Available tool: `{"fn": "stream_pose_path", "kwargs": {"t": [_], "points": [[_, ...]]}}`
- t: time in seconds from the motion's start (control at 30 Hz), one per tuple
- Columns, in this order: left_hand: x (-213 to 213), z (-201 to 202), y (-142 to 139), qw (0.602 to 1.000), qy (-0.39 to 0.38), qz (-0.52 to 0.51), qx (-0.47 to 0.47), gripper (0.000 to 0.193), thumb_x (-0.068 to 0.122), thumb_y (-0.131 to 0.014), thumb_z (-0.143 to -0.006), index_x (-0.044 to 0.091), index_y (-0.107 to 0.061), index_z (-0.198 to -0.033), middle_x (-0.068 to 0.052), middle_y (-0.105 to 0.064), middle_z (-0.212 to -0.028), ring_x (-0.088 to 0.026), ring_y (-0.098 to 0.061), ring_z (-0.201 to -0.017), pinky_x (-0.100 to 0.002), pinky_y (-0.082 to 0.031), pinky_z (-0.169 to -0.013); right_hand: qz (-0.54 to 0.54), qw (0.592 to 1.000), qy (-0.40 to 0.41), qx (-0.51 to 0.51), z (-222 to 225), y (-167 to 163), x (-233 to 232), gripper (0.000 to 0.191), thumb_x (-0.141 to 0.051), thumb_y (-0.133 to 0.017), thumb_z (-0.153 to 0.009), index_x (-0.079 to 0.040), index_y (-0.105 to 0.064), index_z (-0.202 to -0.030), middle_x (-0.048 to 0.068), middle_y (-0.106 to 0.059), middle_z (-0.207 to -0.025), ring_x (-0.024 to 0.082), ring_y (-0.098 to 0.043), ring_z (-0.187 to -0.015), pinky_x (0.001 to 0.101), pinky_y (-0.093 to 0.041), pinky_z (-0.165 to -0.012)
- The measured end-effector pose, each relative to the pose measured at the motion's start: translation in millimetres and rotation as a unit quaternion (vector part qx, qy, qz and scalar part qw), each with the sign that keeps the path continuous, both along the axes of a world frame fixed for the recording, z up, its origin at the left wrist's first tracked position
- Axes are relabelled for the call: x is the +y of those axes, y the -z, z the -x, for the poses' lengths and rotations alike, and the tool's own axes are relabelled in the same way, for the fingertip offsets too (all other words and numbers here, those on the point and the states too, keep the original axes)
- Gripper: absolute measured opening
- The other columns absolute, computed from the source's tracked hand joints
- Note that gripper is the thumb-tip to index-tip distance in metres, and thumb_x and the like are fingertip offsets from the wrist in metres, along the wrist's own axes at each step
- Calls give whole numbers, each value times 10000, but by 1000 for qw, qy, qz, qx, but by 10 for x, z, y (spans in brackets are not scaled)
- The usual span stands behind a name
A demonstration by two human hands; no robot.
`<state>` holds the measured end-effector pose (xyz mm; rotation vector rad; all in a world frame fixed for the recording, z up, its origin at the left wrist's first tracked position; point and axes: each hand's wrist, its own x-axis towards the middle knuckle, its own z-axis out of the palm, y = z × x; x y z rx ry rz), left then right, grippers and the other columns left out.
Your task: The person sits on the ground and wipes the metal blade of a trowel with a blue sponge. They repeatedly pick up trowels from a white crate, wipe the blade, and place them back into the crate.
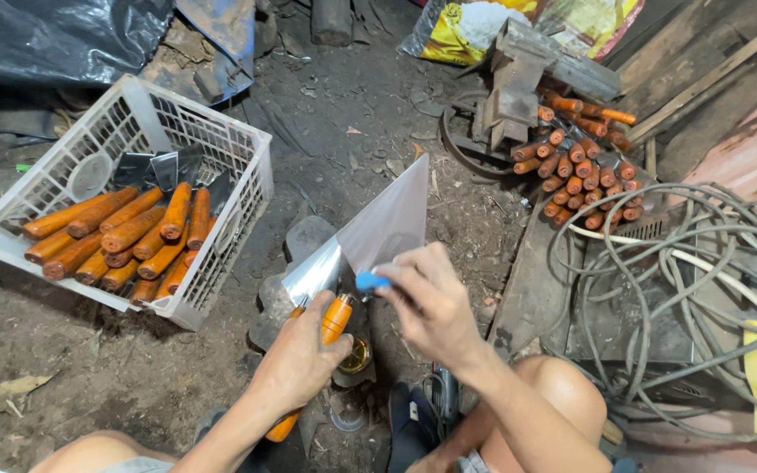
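Head view: my left hand [301,357] grips smooth orange wooden handle [336,319] of shiny triangular steel trowel [370,235], held over dirt floor; right hand [427,302] pinches small blue piece [371,280] against blade base.

Left hand [301,355] grips a trowel's orange handle [336,320] while right hand [427,298] presses a blue piece [371,280] on its blade [378,229]
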<state>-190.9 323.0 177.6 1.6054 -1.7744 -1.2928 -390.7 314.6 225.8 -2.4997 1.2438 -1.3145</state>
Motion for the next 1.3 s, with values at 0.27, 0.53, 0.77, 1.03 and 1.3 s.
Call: {"fn": "stream_pose_path", "kwargs": {"t": [0.27,0.53,0.77,1.03,1.3], "points": [[67,18,-116,997,39,-50,-34,769,282,-686,-804,51,-404,-1482,-286,-713,-840,-406,-729,-856,-462,-530,-868,69,989,131,4,212,-118,-322,141,2,-756,-888,-30,-678,-1001,121,-665,-977,314,-605,-943,412,-494,-835],[93,22,155,998,49,18,-33,706,267,-702,-813,26,-448,-1426,-316,-691,-863,-460,-692,-885,-499,-527,-834,67,995,71,8,38,-87,-232,153,8,-748,-871,-8,-668,-1000,136,-644,-961,319,-592,-923,402,-504,-819],[116,83,158,995,49,60,-60,724,259,-728,-792,50,-470,-1434,-306,-674,-791,-472,-677,-807,-527,-527,-766,51,996,67,-16,-118,-138,-84,166,-10,-744,-879,-8,-680,-1032,134,-633,-949,320,-594,-909,408,-501,-810],[149,21,96,993,74,62,-73,760,241,-750,-761,108,-478,-1457,-282,-702,-793,-455,-686,-834,-505,-533,-802,40,987,155,-25,210,-49,-300,133,-37,-713,-918,-4,-689,-1045,142,-644,-979,319,-599,-939,409,-508,-830],[157,-58,13,998,54,-9,4,738,222,-721,-785,76,-476,-1465,-277,-715,-973,-422,-707,-983,-426,-528,-900,6,972,222,-78,676,-165,-586,146,-23,-731,-894,-13,-730,-1039,118,-649,-955,268,-614,-912,381,-502,-789]]}}
